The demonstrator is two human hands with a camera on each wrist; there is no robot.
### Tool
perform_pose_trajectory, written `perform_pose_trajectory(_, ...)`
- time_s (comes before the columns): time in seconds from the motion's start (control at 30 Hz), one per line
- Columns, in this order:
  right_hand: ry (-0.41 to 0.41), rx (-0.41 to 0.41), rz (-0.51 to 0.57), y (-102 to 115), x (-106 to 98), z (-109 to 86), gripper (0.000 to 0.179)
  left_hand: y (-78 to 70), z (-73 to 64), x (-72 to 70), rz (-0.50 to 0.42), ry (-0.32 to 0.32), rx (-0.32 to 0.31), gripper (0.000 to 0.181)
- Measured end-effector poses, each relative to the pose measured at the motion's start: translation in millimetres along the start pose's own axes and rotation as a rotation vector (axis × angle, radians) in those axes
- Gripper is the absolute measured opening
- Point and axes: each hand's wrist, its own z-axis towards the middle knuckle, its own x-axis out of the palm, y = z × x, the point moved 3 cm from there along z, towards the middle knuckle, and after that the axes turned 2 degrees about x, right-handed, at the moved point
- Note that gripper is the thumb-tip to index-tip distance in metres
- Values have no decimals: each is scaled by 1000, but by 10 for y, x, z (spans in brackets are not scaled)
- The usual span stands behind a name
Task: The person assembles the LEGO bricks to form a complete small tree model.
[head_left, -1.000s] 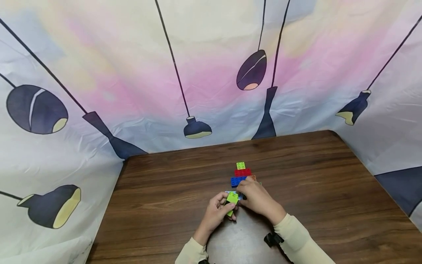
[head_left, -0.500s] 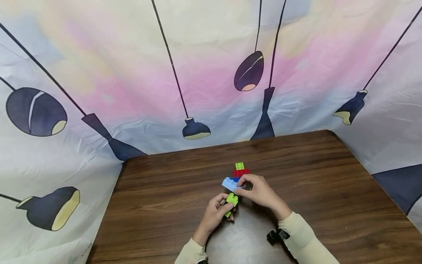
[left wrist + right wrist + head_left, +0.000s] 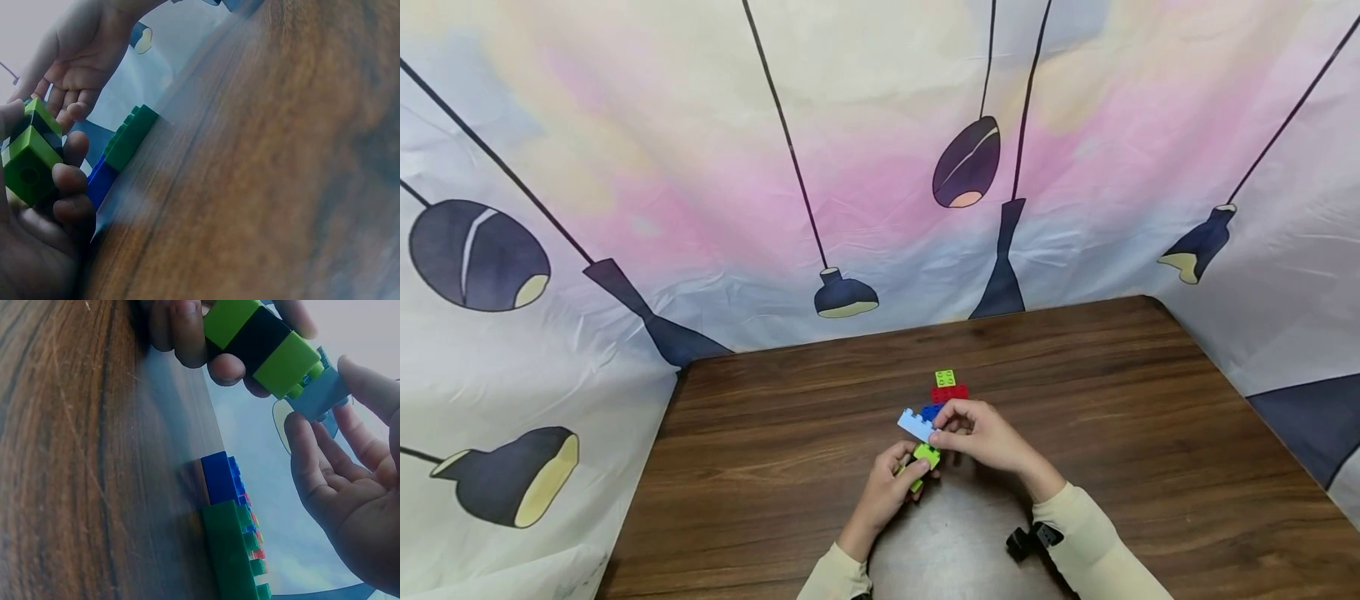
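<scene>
Below centre in the head view, the left hand [image 3: 880,494] curls its fingers round a lime-and-black stack [image 3: 927,456]; a light-blue brick [image 3: 914,424] tilts at its studded end (touching or not, I cannot tell). Above lie a blue brick [image 3: 931,412], lime brick [image 3: 945,378] and red brick [image 3: 951,392]. Rightmost, the right hand [image 3: 988,437] pinches the light-blue brick.

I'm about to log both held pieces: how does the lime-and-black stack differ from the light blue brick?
The lime-and-black stack shows bricks of two colours, while the light blue brick is a single colour. The left hand grips the stack; the right hand pinches the light blue brick. Both have studs and are held above the table.
</scene>
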Motion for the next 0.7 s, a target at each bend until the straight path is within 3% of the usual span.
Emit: perform_pose_trajectory(0.7, -48, -15, -15, -19, 53, 25, 9, 4, 17, -2, 37, -17, 13, 24)
